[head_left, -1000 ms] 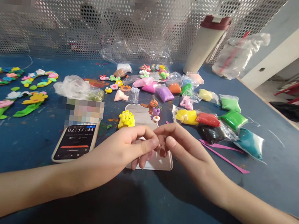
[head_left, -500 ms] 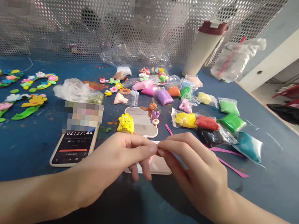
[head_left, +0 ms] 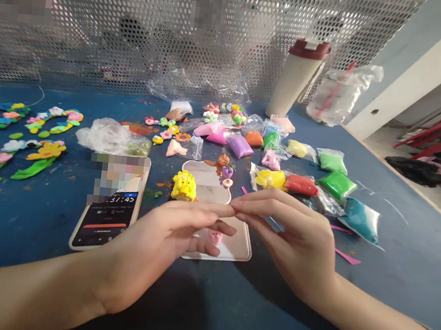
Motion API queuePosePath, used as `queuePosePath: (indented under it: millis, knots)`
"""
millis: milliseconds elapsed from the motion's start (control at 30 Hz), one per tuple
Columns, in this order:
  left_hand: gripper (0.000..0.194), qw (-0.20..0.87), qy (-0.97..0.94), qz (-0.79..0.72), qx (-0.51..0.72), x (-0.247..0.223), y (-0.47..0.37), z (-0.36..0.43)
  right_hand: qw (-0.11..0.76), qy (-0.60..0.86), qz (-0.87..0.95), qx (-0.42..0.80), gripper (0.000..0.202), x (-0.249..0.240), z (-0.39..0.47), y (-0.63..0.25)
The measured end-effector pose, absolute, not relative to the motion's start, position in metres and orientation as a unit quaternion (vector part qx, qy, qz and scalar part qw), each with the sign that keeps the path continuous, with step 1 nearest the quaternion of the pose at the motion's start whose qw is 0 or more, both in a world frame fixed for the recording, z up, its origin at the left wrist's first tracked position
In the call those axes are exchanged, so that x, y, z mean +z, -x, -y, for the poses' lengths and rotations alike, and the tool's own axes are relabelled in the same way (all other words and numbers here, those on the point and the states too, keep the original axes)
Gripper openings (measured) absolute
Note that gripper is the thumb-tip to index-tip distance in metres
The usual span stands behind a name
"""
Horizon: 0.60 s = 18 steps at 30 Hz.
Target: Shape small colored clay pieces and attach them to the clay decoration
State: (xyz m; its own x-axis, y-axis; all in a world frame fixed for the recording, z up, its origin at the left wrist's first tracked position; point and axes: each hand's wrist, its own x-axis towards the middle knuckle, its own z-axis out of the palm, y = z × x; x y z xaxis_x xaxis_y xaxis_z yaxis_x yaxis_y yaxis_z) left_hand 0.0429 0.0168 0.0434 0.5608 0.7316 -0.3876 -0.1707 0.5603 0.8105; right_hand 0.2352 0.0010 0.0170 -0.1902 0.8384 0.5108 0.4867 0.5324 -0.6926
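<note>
My left hand (head_left: 165,238) hovers above a white board (head_left: 237,248), its fingers stretched out and spread. The left index fingertip meets the fingertips of my right hand (head_left: 295,236), which are closed in a pinch. Any small piece between them is hidden. Below my left fingers a pink clay pig face (head_left: 214,237) lies on the board. Just behind my left hand sits a yellow clay figure (head_left: 184,185) with a bumpy mane. Small clay pieces, among them an orange pumpkin (head_left: 223,160) and a purple one (head_left: 227,172), rest at the board's far end.
A phone (head_left: 106,221) showing a timer lies left of the board. Bagged clay in several colours, such as a teal pack (head_left: 360,220), spreads to the right, near pink tools (head_left: 348,257). Clay flower wreaths (head_left: 48,155) lie at left. A tumbler (head_left: 298,78) stands before the perforated metal screen (head_left: 140,30).
My left thumb has drawn back from the right fingertips, and the left index finger now reaches straight to them. The pink pig face shows more clearly. The whole view has shifted slightly.
</note>
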Motion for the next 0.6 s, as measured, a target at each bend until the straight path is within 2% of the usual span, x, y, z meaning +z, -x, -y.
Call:
queuePosePath:
  millis: [67,200,367,600]
  knots:
    - [0.024,0.760,-0.424,-0.413,0.270,0.0426,-0.0412,-0.0154,0.488,0.462,0.692,0.264,0.011,0.0167,-0.0032,-0.2336]
    - [0.025,0.710,-0.504,-0.431,0.239,0.0395,-0.0400,-0.0153,0.523,0.490,0.629,0.303,0.014,0.0158,-0.0051,-0.2331]
    - [0.024,0.722,-0.523,-0.411,0.191,0.0384,-0.0418,-0.0175,0.478,0.482,0.651,0.341,0.021,0.0151,-0.0042,-0.2307]
    - [0.026,0.659,-0.592,-0.428,0.176,0.0417,-0.0380,-0.0169,0.437,0.481,0.544,0.531,0.033,0.0101,-0.0090,-0.2271]
